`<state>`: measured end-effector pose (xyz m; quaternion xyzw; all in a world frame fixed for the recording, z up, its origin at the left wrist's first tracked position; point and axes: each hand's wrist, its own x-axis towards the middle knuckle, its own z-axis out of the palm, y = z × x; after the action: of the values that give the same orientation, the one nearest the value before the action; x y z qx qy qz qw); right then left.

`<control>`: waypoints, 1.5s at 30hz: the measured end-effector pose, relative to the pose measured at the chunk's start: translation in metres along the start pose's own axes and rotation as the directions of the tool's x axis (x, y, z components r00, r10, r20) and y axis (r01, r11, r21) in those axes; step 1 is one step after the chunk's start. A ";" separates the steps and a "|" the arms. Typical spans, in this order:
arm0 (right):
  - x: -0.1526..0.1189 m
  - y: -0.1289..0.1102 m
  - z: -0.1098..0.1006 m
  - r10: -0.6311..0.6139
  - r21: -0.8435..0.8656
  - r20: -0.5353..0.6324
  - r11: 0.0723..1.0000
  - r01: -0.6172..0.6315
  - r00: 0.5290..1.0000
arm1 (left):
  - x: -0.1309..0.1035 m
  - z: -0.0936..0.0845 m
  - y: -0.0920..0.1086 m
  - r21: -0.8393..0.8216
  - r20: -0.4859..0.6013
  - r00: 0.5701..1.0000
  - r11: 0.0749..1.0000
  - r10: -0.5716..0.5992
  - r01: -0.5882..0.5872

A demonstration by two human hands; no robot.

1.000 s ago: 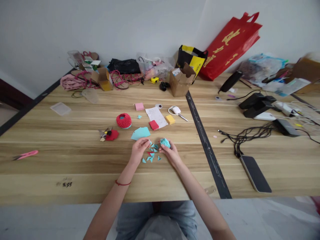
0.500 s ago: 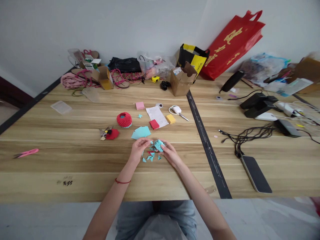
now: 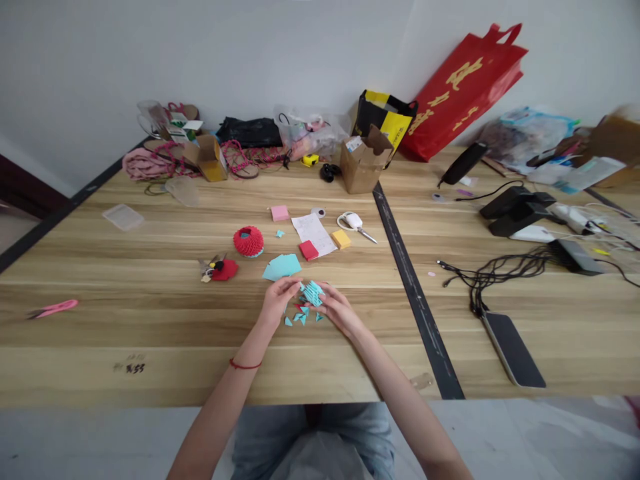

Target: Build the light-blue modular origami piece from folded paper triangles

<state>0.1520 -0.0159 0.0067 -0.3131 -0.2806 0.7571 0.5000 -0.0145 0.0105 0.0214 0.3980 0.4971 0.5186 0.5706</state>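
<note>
My right hand (image 3: 338,308) is closed round a light-blue model of interlocked folded paper pieces (image 3: 313,293). My left hand (image 3: 280,297) pinches a small blue folded paper piece (image 3: 302,287) at the model's left side; whether the two are joined I cannot tell. Below my hands lie several loose blue paper triangles (image 3: 303,319) and a red one (image 3: 299,308). A stack of light-blue paper (image 3: 282,266) rests just beyond my left fingertips. Farther left stands a round red folded-paper piece (image 3: 249,241) with a blue base.
Beyond my hands are a written sheet (image 3: 311,230), red (image 3: 309,250), yellow (image 3: 341,239) and pink (image 3: 279,213) paper pads, and scissors (image 3: 357,223). Pink snips (image 3: 53,309) lie far left. Black cables (image 3: 493,273) spread at right. Bags and boxes (image 3: 365,163) line the wall.
The blue model in my right hand has moved slightly left, against my left fingertips. The small piece now meets its left side.
</note>
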 end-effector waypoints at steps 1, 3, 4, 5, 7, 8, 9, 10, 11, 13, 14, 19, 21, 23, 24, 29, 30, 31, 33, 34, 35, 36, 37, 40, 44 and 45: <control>0.000 0.000 0.000 0.002 0.002 -0.006 1.000 -0.002 1.000 | 0.000 0.000 0.000 0.004 0.001 1.000 1.000 0.001 -0.001; 0.000 0.001 0.000 0.014 0.003 -0.014 1.000 -0.014 1.000 | 0.000 0.000 0.000 0.010 0.002 1.000 1.000 0.000 0.000; 0.000 0.001 0.000 0.021 0.003 -0.013 1.000 -0.021 1.000 | 0.000 0.000 0.000 0.012 0.002 1.000 1.000 -0.001 0.001; 0.000 0.001 0.000 0.026 0.002 -0.011 1.000 -0.026 1.000 | 0.000 0.000 0.000 0.013 0.002 1.000 1.000 -0.003 0.003; 0.000 0.002 -0.001 0.028 0.000 -0.006 1.000 -0.028 1.000 | -0.001 0.001 0.000 0.016 0.003 1.000 1.000 -0.002 0.002; 0.000 0.002 -0.001 0.027 -0.004 -0.001 1.000 -0.027 1.000 | -0.001 0.001 0.000 0.018 0.004 1.000 1.000 -0.001 0.000; 0.000 0.002 -0.001 0.027 -0.010 0.004 1.000 -0.027 1.000 | -0.001 0.001 0.000 0.018 0.004 1.000 1.000 0.000 0.000; 0.001 0.003 -0.002 0.027 -0.015 0.008 1.000 -0.027 1.000 | -0.001 0.001 0.000 0.017 0.004 1.000 1.000 -0.001 0.001; 0.001 0.003 -0.002 0.029 -0.021 0.012 0.999 -0.029 1.000 | -0.001 0.001 0.000 0.016 0.005 1.000 1.000 -0.003 0.003; 0.001 0.004 -0.003 0.033 -0.030 0.013 0.999 -0.032 0.999 | -0.001 0.001 0.000 0.020 0.008 1.000 1.000 -0.003 0.003; 0.001 0.004 -0.004 0.034 -0.033 0.012 0.999 -0.033 0.999 | -0.001 0.001 0.000 0.027 0.009 1.000 1.000 0.000 0.000; 0.001 0.004 -0.003 0.024 -0.033 0.011 0.999 -0.024 1.000 | -0.001 0.000 -0.001 0.056 0.018 1.000 0.998 0.025 -0.026; 0.000 0.003 -0.002 0.015 -0.033 0.008 0.999 -0.015 1.000 | 0.000 -0.001 -0.002 0.057 0.022 0.999 0.998 0.036 -0.037; 0.000 0.003 -0.001 0.013 -0.032 0.002 0.999 -0.013 1.000 | 0.000 -0.001 -0.002 0.059 0.029 0.999 0.997 0.038 -0.039; 0.000 0.003 -0.001 0.013 -0.030 -0.001 0.999 -0.013 1.000 | 0.000 -0.001 -0.002 0.061 0.030 0.999 0.997 0.036 -0.038; 0.000 0.003 -0.001 0.027 -0.030 0.016 0.999 -0.027 0.999 | 0.000 0.000 -0.001 0.053 0.029 0.999 0.998 0.031 -0.032; 0.001 0.003 -0.001 0.034 -0.031 0.023 0.999 -0.034 0.999 | 0.000 0.000 -0.001 0.050 0.029 0.999 0.998 0.030 -0.032; 0.001 0.004 -0.002 0.042 -0.033 0.030 0.999 -0.041 0.999 | -0.001 0.000 -0.001 0.048 0.029 0.999 0.998 0.028 -0.030; 0.001 0.004 -0.002 0.052 -0.035 0.036 0.998 -0.051 0.998 | -0.001 0.000 0.000 0.045 0.026 0.999 0.999 0.024 -0.025; 0.001 0.004 -0.002 0.056 -0.036 0.038 0.998 -0.054 0.998 | -0.001 0.000 0.000 0.045 0.025 0.999 0.999 0.022 -0.023; 0.001 0.004 -0.002 0.058 -0.038 0.040 0.998 -0.057 0.998 | -0.001 0.000 0.001 0.045 0.024 0.999 0.999 0.022 -0.023; 0.000 0.003 -0.002 0.060 -0.039 0.040 0.998 -0.058 0.997 | -0.001 0.000 0.001 0.045 0.025 0.999 0.999 0.022 -0.023; 0.000 0.003 -0.002 0.059 -0.039 0.042 0.998 -0.057 0.997 | -0.001 0.000 0.001 0.044 0.024 0.999 0.999 0.022 -0.023; 0.000 0.002 -0.001 0.046 -0.039 0.053 0.998 -0.044 0.998 | -0.002 0.001 0.002 0.042 0.012 1.000 0.999 0.019 -0.019; -0.001 0.002 -0.002 0.033 -0.048 0.047 0.998 -0.030 0.998 | -0.002 0.001 0.003 0.047 -0.005 1.000 0.999 0.021 -0.021; -0.001 0.002 -0.002 0.031 -0.050 0.040 0.998 -0.029 0.999 | -0.002 0.001 0.003 0.047 -0.006 1.000 0.999 0.021 -0.021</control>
<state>0.1522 -0.0173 0.0043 -0.3141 -0.3048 0.7635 0.4749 -0.0143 0.0091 0.0245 0.4146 0.5068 0.5142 0.5539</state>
